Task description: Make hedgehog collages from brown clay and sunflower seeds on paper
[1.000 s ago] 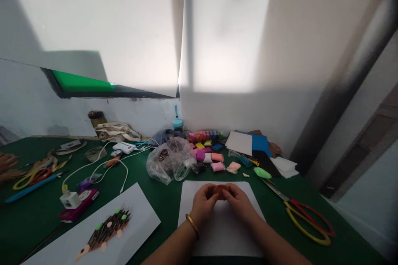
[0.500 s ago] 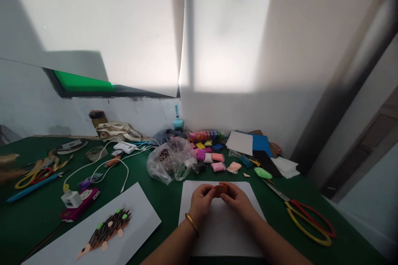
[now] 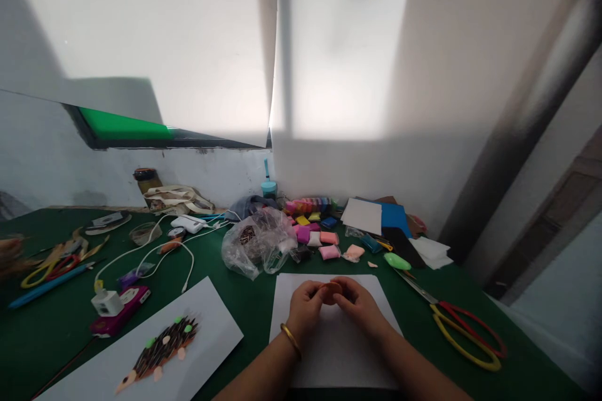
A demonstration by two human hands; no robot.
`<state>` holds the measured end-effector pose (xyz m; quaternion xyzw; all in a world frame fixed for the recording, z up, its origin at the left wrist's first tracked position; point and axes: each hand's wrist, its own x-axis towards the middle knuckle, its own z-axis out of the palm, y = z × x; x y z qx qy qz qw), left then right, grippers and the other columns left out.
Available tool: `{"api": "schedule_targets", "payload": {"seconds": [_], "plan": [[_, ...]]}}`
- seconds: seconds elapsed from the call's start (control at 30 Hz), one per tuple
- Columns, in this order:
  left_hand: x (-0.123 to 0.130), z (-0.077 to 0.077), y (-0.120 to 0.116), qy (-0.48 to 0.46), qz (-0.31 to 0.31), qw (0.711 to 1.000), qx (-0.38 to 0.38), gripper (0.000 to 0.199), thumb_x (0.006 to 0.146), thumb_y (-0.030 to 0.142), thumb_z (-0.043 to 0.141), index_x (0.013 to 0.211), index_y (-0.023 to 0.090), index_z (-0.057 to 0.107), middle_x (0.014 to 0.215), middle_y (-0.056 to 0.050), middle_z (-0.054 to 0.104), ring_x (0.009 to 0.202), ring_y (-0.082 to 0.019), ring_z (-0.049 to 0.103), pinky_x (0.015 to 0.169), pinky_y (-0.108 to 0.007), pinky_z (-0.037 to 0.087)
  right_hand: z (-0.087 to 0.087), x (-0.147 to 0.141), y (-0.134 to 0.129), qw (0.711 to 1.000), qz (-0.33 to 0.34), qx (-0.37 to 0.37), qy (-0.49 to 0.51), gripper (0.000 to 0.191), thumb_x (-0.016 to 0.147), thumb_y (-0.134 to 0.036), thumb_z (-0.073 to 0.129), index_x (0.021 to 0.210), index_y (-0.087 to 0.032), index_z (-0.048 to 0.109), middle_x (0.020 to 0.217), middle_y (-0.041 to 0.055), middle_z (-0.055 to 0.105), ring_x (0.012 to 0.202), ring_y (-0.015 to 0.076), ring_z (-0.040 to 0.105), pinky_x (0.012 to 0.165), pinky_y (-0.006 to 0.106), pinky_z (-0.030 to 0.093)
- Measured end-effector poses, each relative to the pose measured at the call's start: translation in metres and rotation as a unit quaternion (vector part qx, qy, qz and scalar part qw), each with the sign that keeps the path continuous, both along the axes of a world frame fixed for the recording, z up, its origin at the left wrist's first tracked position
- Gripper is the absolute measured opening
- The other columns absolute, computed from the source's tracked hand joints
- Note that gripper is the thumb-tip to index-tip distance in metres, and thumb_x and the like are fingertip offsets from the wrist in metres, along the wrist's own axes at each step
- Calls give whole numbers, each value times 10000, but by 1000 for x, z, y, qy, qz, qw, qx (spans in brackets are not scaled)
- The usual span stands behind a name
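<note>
My left hand (image 3: 305, 309) and my right hand (image 3: 358, 304) meet above a stack of white paper (image 3: 341, 363). Between their fingertips they hold a flat, rounded reddish-brown piece of modelling clay (image 3: 332, 293), each gripping one side. The fingers curl over its edges and hide part of it. A gold bangle (image 3: 290, 341) circles my left wrist. To the left lies a white sheet (image 3: 216, 316) bearing a hedgehog picture (image 3: 164, 351) with dark spines, a peach snout and feet, and green dots.
Large scissors (image 3: 463, 332) lie to the right beside a green clay packet (image 3: 397, 261). Several coloured packets (image 3: 329, 252) and a clear plastic bag (image 3: 258, 244) sit behind the paper. White cables, a charger (image 3: 107, 303) and a blurred brown shape (image 3: 12, 257) are on the left.
The brown clay piece has tilted slightly, so more of its flat face shows. Both hands stay nearly in place. The blurred brown shape at the left edge has shifted.
</note>
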<state>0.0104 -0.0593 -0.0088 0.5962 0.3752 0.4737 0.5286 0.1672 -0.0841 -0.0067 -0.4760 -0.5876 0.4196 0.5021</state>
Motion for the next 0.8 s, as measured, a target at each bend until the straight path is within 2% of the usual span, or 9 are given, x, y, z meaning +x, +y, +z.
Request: {"api": "schedule_targets", "payload": {"seconds": [0.07,0.2,0.27,0.33,0.4,0.5,0.6,0.7,0.8], "plan": [[1,2,-2,16,0,1000,-1,280,766,403,587,822,145,681,782,-70,678,730,-192,632,686,-299,499,-1,1,0,1000,-17,7,-3,424,739,-474,608,1056,-193,588,965,75,652,873,231,607,786,359,478],[2,4,-5,81,11,996,30,260,739,394,610,776,147,681,776,-64,672,745,-196,619,688,-290,482,2,1,1,999,-20,17,-24,356,776,-513,544,826,-174,643,835,73,653,809,223,605,753,340,482],[2,3,-6,83,17,996,36,273,724,380,629,866,151,673,835,-68,677,789,-204,617,716,-296,479,4,1,1,999,-34,17,-24,366,765,-533,548,792,-179,639,797,68,651,784,223,604,727,333,487],[3,2,-5,66,29,997,28,370,713,376,644,1012,159,630,871,-66,675,804,-203,616,729,-301,481,5,0,0,998,-50,13,-23,371,756,-542,556,808,-184,640,815,70,657,793,227,606,731,335,488],[3,0,-4,46,35,998,17,402,723,389,634,1055,163,601,851,-58,671,774,-193,616,713,-299,485,5,0,0,998,-52,15,-26,375,762,-542,549,816,-183,644,823,72,660,794,226,608,740,339,485],[2,-3,-1,55,43,997,31,271,759,412,583,852,165,645,777,-49,660,735,-183,604,690,-287,479,3,-1,0,999,-34,20,-37,384,763,-545,540,802,-178,646,815,75,661,795,227,610,750,346,485],[0,-5,1,79,57,994,42,269,766,423,568,738,166,644,732,-46,647,721,-185,589,676,-285,472,-1,-1,1,1000,-13,0,-27,413,742,-545,562,924,-182,634,914,86,666,866,242,617,785,362,488],[-1,-4,3,47,52,997,33,311,792,438,533,857,158,652,831,-66,657,789,-197,595,732,-311,474,-2,-1,3,1000,-6,-15,-13,437,717,-506,609,1020,-191,598,992,86,659,929,250,611,814,367,484],[0,-3,2,3,48,999,12,418,762,428,584,1083,161,592,920,-72,647,831,-196,601,761,-327,479,-2,0,3,1000,-16,-8,-6,325,748,-448,593,951,-195,592,950,72,660,903,238,615,810,359,477]]}}
